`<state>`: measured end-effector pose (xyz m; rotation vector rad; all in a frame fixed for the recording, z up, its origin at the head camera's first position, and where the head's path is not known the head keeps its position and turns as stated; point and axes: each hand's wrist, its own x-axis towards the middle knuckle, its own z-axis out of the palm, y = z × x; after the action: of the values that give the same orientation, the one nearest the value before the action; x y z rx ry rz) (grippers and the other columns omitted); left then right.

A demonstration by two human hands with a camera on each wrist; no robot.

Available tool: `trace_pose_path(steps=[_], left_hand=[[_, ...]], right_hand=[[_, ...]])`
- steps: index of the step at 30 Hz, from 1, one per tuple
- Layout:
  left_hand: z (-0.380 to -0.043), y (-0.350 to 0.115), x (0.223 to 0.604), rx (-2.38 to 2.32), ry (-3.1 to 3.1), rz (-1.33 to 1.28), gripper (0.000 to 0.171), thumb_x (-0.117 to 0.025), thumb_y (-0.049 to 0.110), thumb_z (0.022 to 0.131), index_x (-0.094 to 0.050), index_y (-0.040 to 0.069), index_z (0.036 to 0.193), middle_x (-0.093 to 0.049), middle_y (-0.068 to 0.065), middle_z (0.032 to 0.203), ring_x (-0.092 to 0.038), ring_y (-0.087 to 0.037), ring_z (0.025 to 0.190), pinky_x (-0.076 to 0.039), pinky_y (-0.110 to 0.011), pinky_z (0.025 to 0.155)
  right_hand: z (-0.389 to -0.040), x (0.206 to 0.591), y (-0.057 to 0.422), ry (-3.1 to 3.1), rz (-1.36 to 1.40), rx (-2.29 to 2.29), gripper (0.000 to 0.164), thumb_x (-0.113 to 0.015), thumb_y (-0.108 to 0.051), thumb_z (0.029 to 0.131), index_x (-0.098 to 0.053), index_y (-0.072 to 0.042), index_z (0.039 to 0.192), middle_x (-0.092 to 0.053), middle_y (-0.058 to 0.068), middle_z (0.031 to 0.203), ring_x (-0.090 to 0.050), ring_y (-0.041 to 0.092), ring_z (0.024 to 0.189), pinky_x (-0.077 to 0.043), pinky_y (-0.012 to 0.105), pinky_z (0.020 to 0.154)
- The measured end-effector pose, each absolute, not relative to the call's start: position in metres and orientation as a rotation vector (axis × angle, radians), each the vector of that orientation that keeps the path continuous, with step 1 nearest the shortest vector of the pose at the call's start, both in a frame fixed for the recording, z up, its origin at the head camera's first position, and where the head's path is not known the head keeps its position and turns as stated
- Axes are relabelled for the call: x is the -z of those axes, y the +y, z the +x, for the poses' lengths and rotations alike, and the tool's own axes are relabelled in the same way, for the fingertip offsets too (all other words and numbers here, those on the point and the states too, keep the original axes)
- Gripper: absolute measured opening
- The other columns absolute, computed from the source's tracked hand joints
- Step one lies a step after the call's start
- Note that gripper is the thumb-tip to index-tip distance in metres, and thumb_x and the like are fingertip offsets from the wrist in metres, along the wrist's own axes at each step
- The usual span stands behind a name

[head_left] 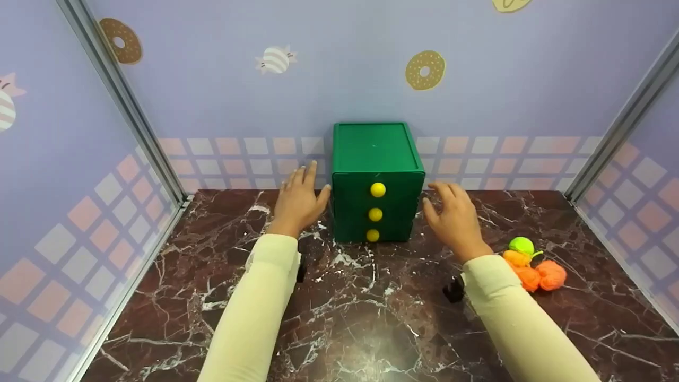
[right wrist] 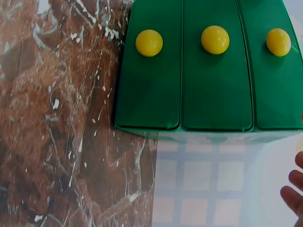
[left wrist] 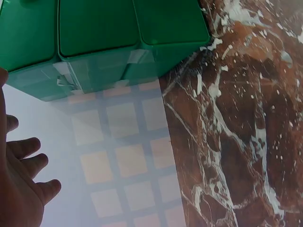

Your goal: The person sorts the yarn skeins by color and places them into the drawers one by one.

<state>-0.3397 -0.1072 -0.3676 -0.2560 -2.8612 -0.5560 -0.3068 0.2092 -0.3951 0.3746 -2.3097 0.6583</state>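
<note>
A green chest of drawers with three drawers stands on the marbled table against the back wall. Each drawer front carries a round yellow knob, and all three fronts sit flush. My left hand is beside the chest's left side, fingers extended, thumb near its front corner. On the opposite side my right hand hovers by the right edge, fingers loosely bent and holding nothing. The right wrist view shows the drawer fronts up close, with fingertips at the right border.
To the right of my right forearm lies a cluster of yarn-like balls, one green and several orange. Patterned wall panels enclose the marbled table at the back and both sides.
</note>
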Motion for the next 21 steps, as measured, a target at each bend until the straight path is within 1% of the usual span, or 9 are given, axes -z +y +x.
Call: trace_pose_path(steps=[6,15,21], left_hand=[[-0.342,-0.098,0.364,0.634,-2.822,-0.293,0.069,-0.031,0.053,0.102,-0.017,0.014,0.157,-0.027,-0.019,0.158,-0.022,-0.037,0.147,-0.017,-0.052,0.120],[-0.346,-0.089,0.362,0.694,-2.802,-0.319,0.067,-0.030,0.052,0.103,-0.014,0.017,0.158,-0.029,-0.016,0.157,-0.026,-0.033,0.146,-0.020,-0.049,0.120],[-0.348,-0.084,0.359,0.746,-2.805,-0.316,0.066,-0.029,0.053,0.103,-0.012,0.020,0.158,-0.028,-0.015,0.158,-0.029,-0.035,0.145,-0.023,-0.050,0.119]], right_hand=[[-0.308,0.394,0.198,-2.265,0.414,-0.652,0.025,-0.066,-0.015,0.092,-0.066,-0.004,0.114,-0.064,0.016,0.106,-0.060,0.034,0.099,-0.048,0.048,0.088],[-0.309,0.395,0.187,-2.222,0.454,-0.659,0.024,-0.068,-0.017,0.090,-0.067,-0.005,0.111,-0.063,0.013,0.097,-0.058,0.029,0.088,-0.050,0.044,0.078],[-0.310,0.396,0.180,-2.231,0.458,-0.689,0.024,-0.069,-0.017,0.090,-0.068,-0.006,0.111,-0.064,0.012,0.099,-0.057,0.025,0.083,-0.049,0.040,0.072]])
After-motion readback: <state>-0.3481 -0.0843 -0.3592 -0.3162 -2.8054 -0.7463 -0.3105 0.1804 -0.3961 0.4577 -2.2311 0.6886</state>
